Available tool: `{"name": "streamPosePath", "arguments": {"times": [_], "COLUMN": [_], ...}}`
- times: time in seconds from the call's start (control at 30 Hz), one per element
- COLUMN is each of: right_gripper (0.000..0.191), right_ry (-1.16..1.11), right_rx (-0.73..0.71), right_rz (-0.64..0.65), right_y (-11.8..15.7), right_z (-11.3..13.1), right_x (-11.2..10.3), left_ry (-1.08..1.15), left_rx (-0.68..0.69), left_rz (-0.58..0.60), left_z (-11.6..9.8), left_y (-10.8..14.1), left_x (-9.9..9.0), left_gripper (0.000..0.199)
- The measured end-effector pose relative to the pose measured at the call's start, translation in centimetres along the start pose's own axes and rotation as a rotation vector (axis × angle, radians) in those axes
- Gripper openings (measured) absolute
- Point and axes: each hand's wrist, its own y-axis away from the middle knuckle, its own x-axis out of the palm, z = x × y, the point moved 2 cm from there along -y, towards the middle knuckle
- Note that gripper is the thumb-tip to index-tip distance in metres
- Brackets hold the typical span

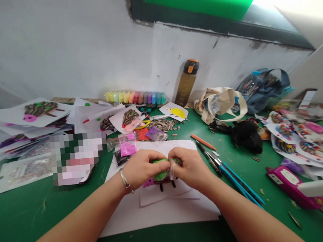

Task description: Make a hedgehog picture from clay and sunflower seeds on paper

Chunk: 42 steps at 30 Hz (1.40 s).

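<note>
L hand (143,169) fingers closed tight on green clay (160,172); R hand (192,167) fingers pinching clear plastic bag (172,171), close together, low over white paper sheet (158,211), mid green desk (46,221).

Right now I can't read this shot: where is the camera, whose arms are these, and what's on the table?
This is one picture from a camera worn on a person's head, looking forward and down, so the two arms are that person's own. There is no machine. The left hand, with a metal bracelet, and the right hand both pinch a lump of green modelling clay, with clear plastic beside the right hand. Below them lies a white paper sheet on a green cutting mat. Farther off are sunflower seeds, a bag of pink clay and a water bottle.
</note>
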Motion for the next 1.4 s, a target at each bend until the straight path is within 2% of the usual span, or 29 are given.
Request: {"name": "streamPosePath", "arguments": {"times": [0.23,0.3,0.43,0.5,0.63,0.73,0.87,1.03,1.2,1.3,1.4], "right_gripper": [0.02,0.023,0.021,0.021,0.026,0.025,0.019,0.015,0.015,0.017,0.017], "right_ry": [0.086,-0.009,-0.382,-0.448,-0.272,-0.209,-0.235,-0.582,-0.888,-1.009,-1.031], "right_rx": [-0.093,-0.044,0.095,0.115,0.032,-0.032,0.006,0.164,0.286,0.327,0.347], "right_rz": [-0.017,0.033,0.178,0.134,-0.054,-0.099,-0.112,-0.1,-0.056,-0.022,-0.016], "right_y": [0.1,0.1,0.0,-0.1,-0.1,0.0,-0.1,-0.4,-0.7,-0.8,-0.8], "right_z": [-0.1,-0.4,-1.2,-1.6,-1.6,-1.2,-1.2,-2.1,-2.7,-2.8,-2.7], "right_x": [0.3,0.1,-0.1,-0.2,-0.5,-0.8,-0.9,-0.8,-0.6,-0.6,-0.6], "left_ry": [-0.013,-0.011,-0.007,0.021,0.1,0.149,0.212,0.275,0.263,0.168,-0.052], "left_rx": [-0.019,-0.029,-0.038,-0.061,-0.088,-0.103,-0.093,-0.093,-0.141,-0.143,-0.127], "left_rz": [-0.032,-0.049,-0.074,-0.083,-0.083,-0.081,-0.099,-0.142,-0.266,-0.295,-0.308], "left_z": [0.0,0.2,0.3,0.4,0.5,0.7,1.2,1.7,2.3,2.4,2.4], "left_y": [-0.1,-0.1,-0.1,-0.2,-0.2,-0.3,-0.3,-0.4,-0.7,-0.8,-0.9], "left_x": [-0.1,-0.2,-0.7,-0.9,-1.1,-1.2,-1.6,-2.4,-3.0,-3.1,-3.3], "left_gripper": [0.031,0.032,0.031,0.032,0.034,0.032,0.03,0.03,0.036,0.037,0.036]}}
